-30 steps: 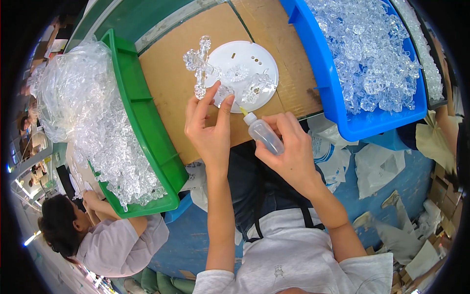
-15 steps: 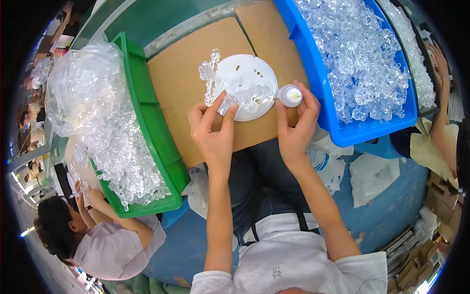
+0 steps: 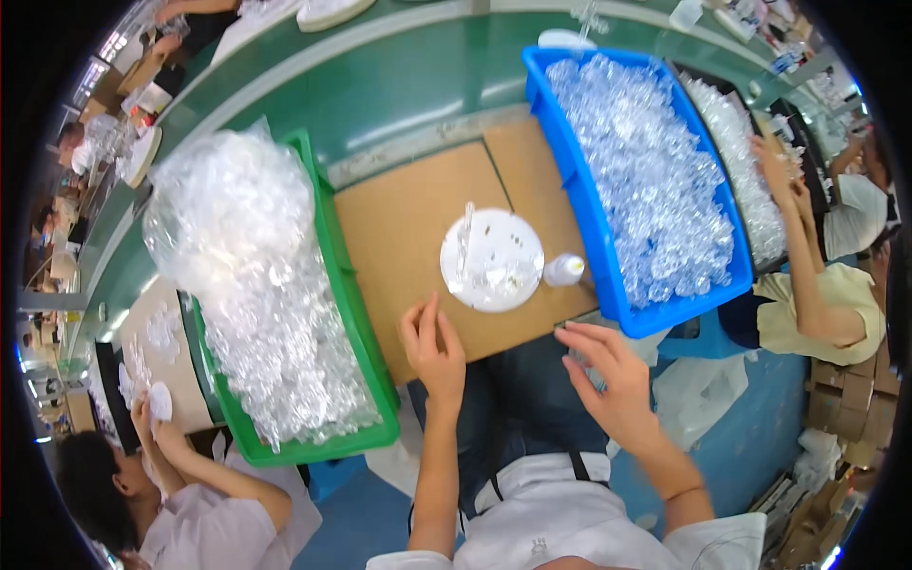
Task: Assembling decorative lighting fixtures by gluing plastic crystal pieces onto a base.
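Observation:
A round white plate (image 3: 486, 296) with small holes lies on the brown board. Clear plastic pieces (image 3: 464, 249) rest on it, one long strand pointing away from me. Just right of the plate is a small white bottle (image 3: 565, 270), touched by neither hand. My left hand (image 3: 435, 351) hovers off the plate's near left side, fingers apart, holding nothing. My right hand (image 3: 613, 385) is over the board's near right edge, thumb and fingers spread; something pale shows between them, seemingly the bag below, though blur makes this unsure.
A green bin (image 3: 353, 332) of clear pieces, topped by a clear bag (image 3: 233, 209), stands left of the board (image 3: 380, 237). At the right is a blue bin (image 3: 617, 304) full of clear pieces. Co-workers sit on both sides. A green worktop (image 3: 408, 90) runs behind.
My right hand has let go of the bottle and drawn back toward me. My left hand has come off the clear pieces. The strand now lies over the plate. The view has shifted.

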A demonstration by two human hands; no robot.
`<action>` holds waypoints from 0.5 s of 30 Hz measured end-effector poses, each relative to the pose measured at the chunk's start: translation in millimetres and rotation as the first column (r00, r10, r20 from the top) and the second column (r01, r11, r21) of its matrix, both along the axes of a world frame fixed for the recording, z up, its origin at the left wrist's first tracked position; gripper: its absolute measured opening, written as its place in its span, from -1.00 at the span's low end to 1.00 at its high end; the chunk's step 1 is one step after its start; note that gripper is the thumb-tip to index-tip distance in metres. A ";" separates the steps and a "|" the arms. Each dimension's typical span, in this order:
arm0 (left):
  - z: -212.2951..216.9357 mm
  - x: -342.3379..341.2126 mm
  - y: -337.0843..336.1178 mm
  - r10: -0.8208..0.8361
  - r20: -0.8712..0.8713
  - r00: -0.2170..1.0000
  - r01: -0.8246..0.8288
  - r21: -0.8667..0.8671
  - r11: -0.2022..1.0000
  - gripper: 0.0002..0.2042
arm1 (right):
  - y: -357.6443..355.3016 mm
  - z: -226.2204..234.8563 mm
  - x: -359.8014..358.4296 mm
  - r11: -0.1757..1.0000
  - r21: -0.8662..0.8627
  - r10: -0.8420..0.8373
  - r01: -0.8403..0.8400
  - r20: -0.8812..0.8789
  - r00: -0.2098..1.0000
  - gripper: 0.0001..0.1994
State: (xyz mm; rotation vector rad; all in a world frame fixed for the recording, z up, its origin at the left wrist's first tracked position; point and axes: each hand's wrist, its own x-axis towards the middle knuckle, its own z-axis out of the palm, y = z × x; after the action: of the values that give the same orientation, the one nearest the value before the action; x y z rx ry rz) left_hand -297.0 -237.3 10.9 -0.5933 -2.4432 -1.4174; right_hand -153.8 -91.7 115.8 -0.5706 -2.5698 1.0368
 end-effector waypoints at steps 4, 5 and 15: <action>-4.2 0.7 -6.0 0.003 0.043 0.999 -0.004 0.022 1.000 -0.78 | 16.1 61.3 -102.7 0.688 0.585 0.561 -0.430 -0.052 0.826 -0.64; -3.4 0.8 -4.3 0.011 0.043 0.999 -0.011 0.015 1.000 -0.78 | 24.1 50.7 -136.4 0.570 0.694 0.671 -0.440 -0.084 0.737 -0.74; -3.1 0.7 -1.5 0.048 -0.011 0.999 -0.048 -0.022 0.999 -0.75 | 92.7 19.4 -328.8 0.168 0.727 0.696 -0.666 0.391 0.602 -0.92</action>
State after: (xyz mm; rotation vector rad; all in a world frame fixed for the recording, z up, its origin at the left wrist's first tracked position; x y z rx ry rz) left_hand -296.3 -238.8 7.8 -0.5420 -2.4515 -1.3672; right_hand -482.6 1.0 135.3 0.9842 -2.8387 -0.2098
